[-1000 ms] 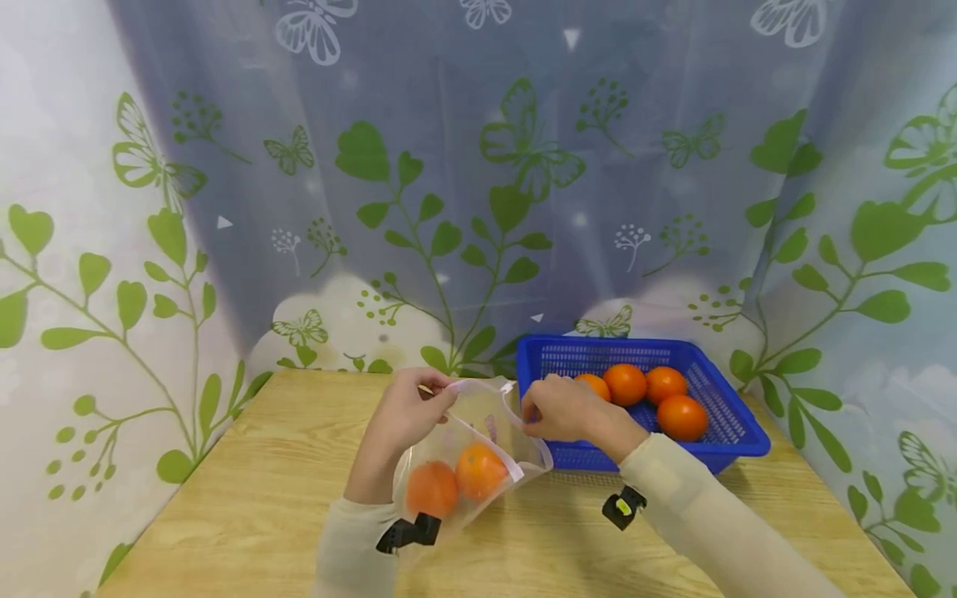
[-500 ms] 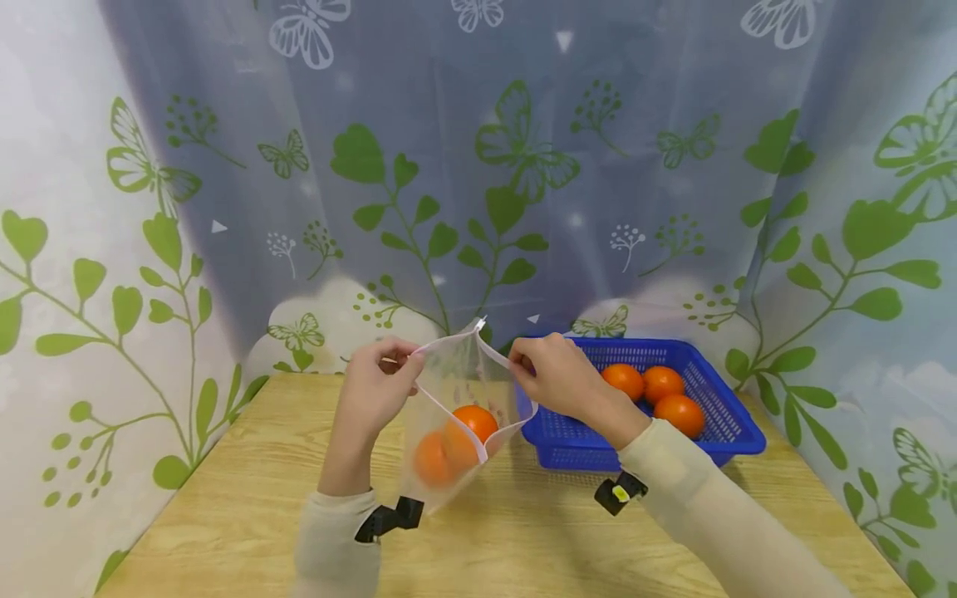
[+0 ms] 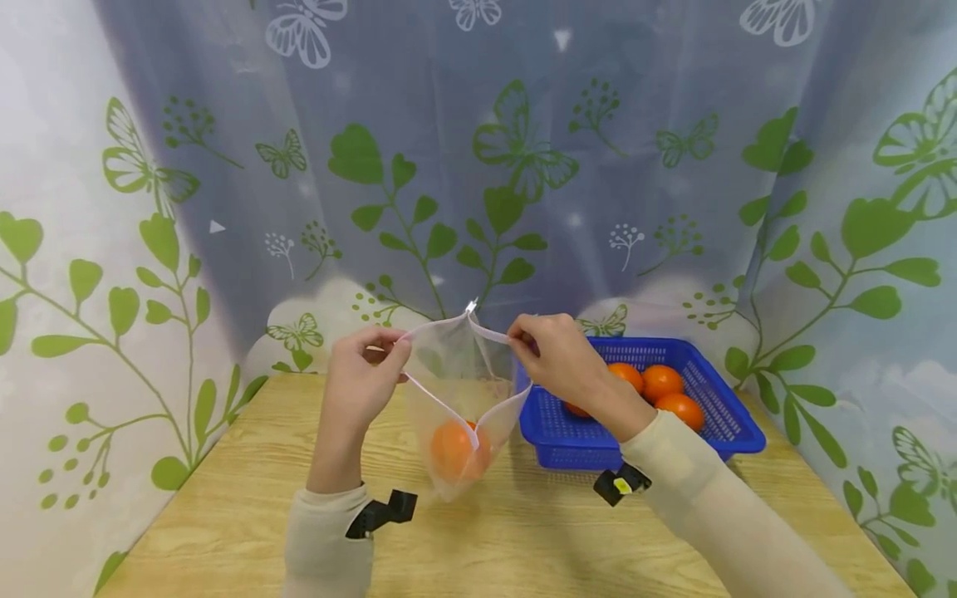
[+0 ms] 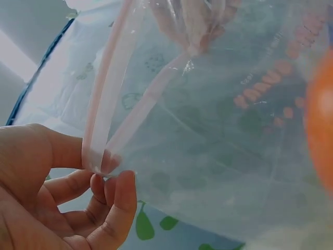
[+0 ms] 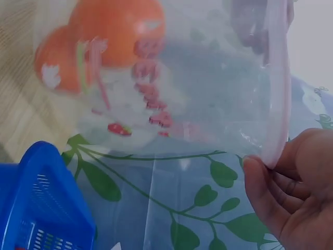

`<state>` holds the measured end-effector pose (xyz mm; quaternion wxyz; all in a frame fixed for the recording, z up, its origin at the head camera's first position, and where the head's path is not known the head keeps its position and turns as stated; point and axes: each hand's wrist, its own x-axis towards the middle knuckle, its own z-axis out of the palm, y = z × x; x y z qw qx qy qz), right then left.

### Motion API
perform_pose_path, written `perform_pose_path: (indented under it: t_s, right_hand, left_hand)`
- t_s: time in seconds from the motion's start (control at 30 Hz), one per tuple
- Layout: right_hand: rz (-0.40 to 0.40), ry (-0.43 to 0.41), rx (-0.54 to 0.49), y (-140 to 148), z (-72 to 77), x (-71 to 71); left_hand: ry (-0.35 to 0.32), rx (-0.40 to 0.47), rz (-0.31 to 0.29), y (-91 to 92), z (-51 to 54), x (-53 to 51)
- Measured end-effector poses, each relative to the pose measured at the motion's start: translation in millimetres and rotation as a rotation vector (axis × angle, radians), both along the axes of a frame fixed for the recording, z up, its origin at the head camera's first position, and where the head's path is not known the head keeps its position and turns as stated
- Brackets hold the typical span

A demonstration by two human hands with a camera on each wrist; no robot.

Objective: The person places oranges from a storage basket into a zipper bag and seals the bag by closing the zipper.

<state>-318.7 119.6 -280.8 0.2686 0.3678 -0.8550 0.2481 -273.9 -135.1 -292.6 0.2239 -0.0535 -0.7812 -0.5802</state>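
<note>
A see-through zipper bag (image 3: 497, 407) with a pale pink edge and printed red lettering hangs open-mouthed between both hands. Inside, at its bottom, lie orange round fruits (image 3: 452, 448) that look like oranges; the right wrist view shows two (image 5: 117, 31). My left hand (image 3: 364, 374) pinches the left side of the bag's rim between thumb and fingertips. The right hand (image 3: 557, 357) pinches the opposite side of the rim. A white zipper slider (image 3: 470, 306) sits at the far corner of the mouth.
Right of the bag stands a blue plastic basket (image 3: 736, 428) with several oranges (image 3: 662, 382) in it; the right forearm reaches across its front edge. Everything rests on a wooden table (image 3: 224, 490). A patterned curtain (image 3: 419, 166) rises behind and at both sides.
Both hands have lifted the bag upward and somewhat left, spreading its mouth wider. The oranges inside have slid together toward the bottom. The basket has stayed in place.
</note>
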Motion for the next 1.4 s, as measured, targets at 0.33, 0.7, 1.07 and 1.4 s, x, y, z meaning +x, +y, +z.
perform_pose_path:
  t_s: [0.33,0.7,1.07,1.4]
  right_hand:
    - [0.011,-0.078,0.04,-1.3,-9.3,0.4]
    - [0.007,-0.122,0.136,1.2,-17.6,-0.5]
    - [-0.012,-0.169,0.208,4.7,-28.2,-1.1]
    - [-0.026,-0.201,0.232,14.8,-36.4,-7.8]
  left_hand:
    - [0.005,-0.04,0.025,3.6,3.3,0.7]
    - [-0.083,-0.139,-0.105,12.6,-6.0,-1.9]
    - [-0.236,-0.134,-0.322,35.0,-23.8,-11.7]
    - [-0.232,-0.012,-0.357,56.8,-44.7,-19.2]
